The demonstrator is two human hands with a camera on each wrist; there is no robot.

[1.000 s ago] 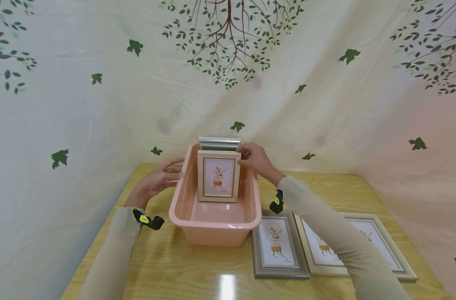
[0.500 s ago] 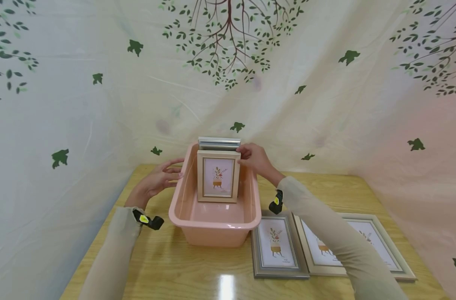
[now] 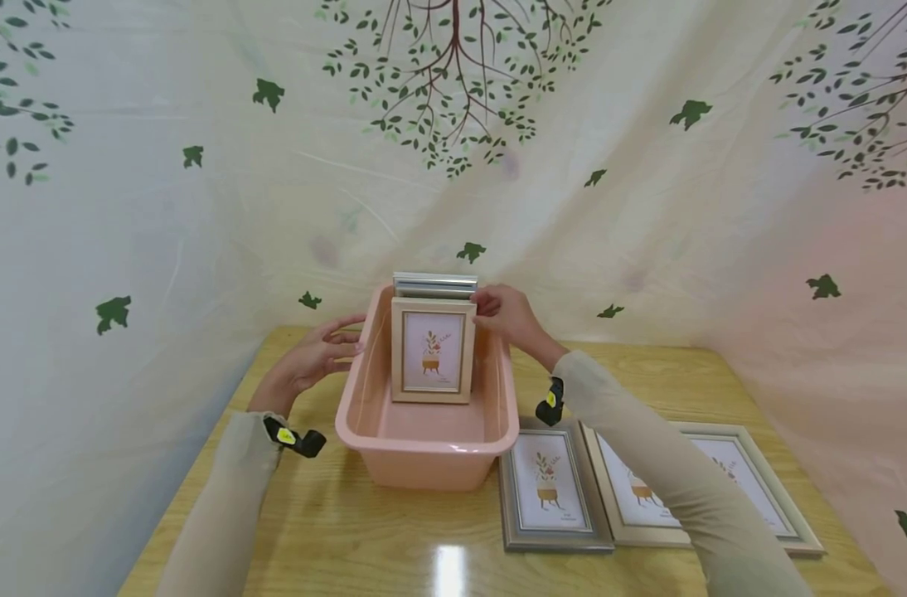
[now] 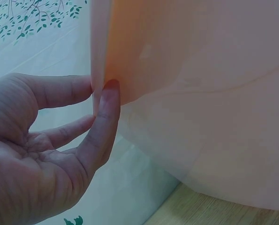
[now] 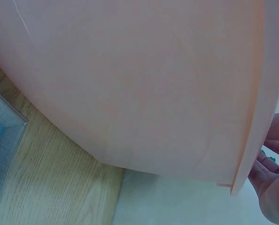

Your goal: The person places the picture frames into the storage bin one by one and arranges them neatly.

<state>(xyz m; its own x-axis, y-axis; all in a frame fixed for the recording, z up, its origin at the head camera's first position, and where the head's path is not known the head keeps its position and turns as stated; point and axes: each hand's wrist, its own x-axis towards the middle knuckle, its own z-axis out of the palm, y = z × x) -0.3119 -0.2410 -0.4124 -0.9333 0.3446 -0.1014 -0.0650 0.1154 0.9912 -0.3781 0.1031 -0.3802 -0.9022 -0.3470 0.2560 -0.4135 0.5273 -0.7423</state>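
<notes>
A pink plastic basin stands on the table. My left hand pinches its left rim; in the left wrist view the thumb overlaps the rim's edge. Inside the basin, a small cream picture frame with a potted-plant print stands upright. Its upper right corner is held by my right hand between thumb and fingers. Behind this frame, silvery frame edges rise at the basin's far end. The right wrist view shows mostly the basin's outer wall; the grip itself is hidden there.
To the right of the basin a grey-brown picture frame lies flat on the wooden table. Beside it are a cream frame and a pale frame, partly covered by my right sleeve. A leaf-patterned curtain hangs behind.
</notes>
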